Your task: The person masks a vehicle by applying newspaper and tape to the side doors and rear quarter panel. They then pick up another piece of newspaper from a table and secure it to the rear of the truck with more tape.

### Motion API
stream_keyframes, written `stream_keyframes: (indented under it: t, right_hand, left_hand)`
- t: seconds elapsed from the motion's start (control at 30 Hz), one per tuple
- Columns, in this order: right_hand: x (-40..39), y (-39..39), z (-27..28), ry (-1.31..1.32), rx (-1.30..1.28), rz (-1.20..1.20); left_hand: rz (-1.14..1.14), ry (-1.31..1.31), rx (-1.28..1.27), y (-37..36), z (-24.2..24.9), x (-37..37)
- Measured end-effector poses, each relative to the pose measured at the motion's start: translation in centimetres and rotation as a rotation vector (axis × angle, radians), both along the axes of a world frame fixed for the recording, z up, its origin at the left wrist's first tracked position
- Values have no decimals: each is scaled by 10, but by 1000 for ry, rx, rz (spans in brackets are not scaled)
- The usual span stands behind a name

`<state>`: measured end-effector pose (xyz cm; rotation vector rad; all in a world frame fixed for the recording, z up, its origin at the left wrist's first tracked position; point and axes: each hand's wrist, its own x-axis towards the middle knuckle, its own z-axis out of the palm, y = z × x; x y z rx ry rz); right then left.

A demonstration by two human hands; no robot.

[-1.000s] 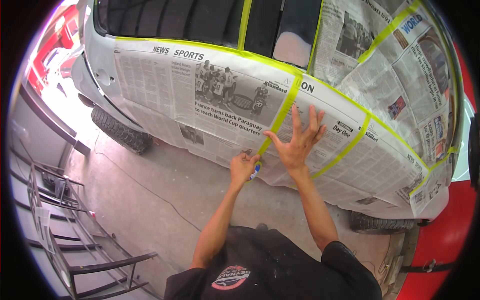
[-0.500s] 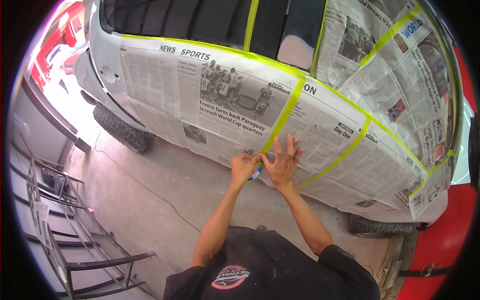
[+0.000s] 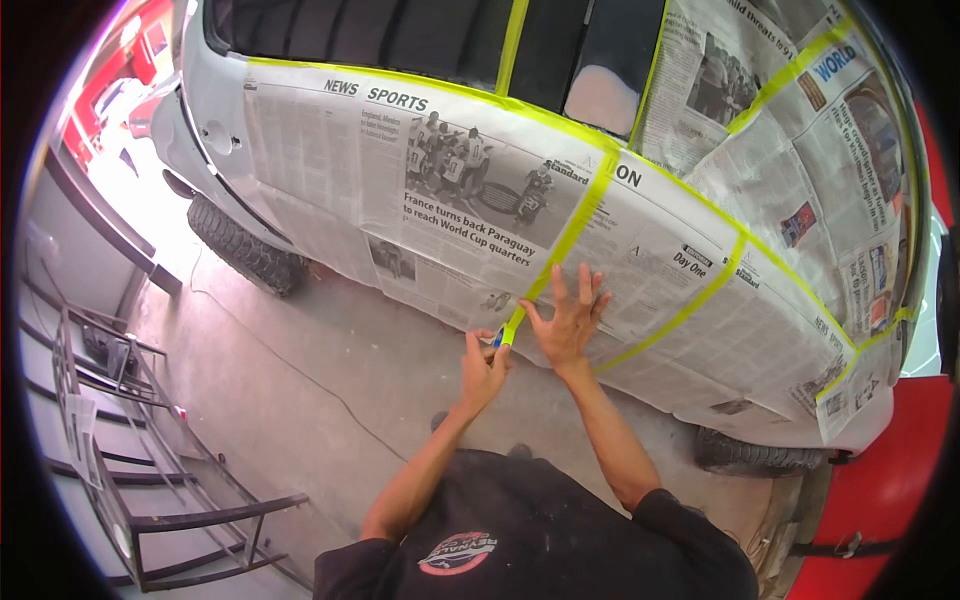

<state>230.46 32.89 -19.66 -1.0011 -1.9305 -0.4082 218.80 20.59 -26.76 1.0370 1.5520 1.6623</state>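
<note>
A roll of yellow-green masking tape point(image 3: 507, 334) with a blue label is pinched in my left hand point(image 3: 483, 372), just off the lower edge of the newspaper. From the roll, a taut tape strip point(image 3: 580, 230) runs up over the seam between newspaper sheets point(image 3: 470, 190) that cover the side of a vehicle. Pressed against the paper just right of that strip is my right hand point(image 3: 567, 322), its fingers spread and its thumb at the tape. A second tape strip point(image 3: 690, 310) crosses the paper farther right.
The vehicle's dark windows point(image 3: 370, 40) are edged with tape, and newspaper covers the upper right too. Tires point(image 3: 240, 245) show below. A metal rack point(image 3: 200, 525) stands at lower left, with a cable point(image 3: 300, 365) on the concrete floor. A red surface point(image 3: 870, 500) lies at right.
My left hand has moved down and slightly left with the tape roll, drawing the strip out past the newspaper's lower edge. My right hand stays flat on the paper.
</note>
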Motion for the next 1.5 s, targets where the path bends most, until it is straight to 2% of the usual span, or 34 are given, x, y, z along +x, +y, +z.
stream_keyframes:
  t: [0.1,0.2,0.3,0.47,0.5,0.6,0.8,0.97,1.03,1.1,1.2,1.3,1.4,1.5]
  right_hand:
    - [-2,1,3,5,8,-2]
    - [-1,2,1,6,3,1]
    - [2,2,-1,-6,5,-2]
    - [0,2,0,-16,27,0]
    - [1,2,2,-30,30,-1]
    - [-1,-1,-1,-24,16,6]
    - [-7,-3,-53,-62,-12,14]
    - [-11,-5,-83,-104,3,-29]
    - [-10,-3,-88,-95,8,-30]
    - [-9,0,-92,-97,9,-31]
    - [-8,2,-94,-114,29,-54]
    - [-9,2,-94,-115,36,-60]
    - [-10,0,-93,-112,44,-70]
    - [-7,2,-92,-122,68,-69]
  left_hand:
    - [60,88,-138,15,-15,-9]
    - [100,-23,-248,35,-29,-13]
    - [100,-52,-317,50,-37,-17]
    - [157,71,-342,60,-51,-17]
    - [169,113,-343,59,-44,-18]
    - [138,-3,-453,60,-23,-19]
    - [158,133,-346,68,-70,-19]
    - [-17,-45,-480,57,-33,-25]
    - [-100,-38,-504,53,-36,-29]
    - [-190,34,-500,46,-44,-35]
    - [-219,-30,-185,16,-70,-31]
    - [-163,258,28,-12,-62,-31]
    - [-206,233,-103,-11,-65,-33]
    - [-202,-79,-364,8,-88,-39]
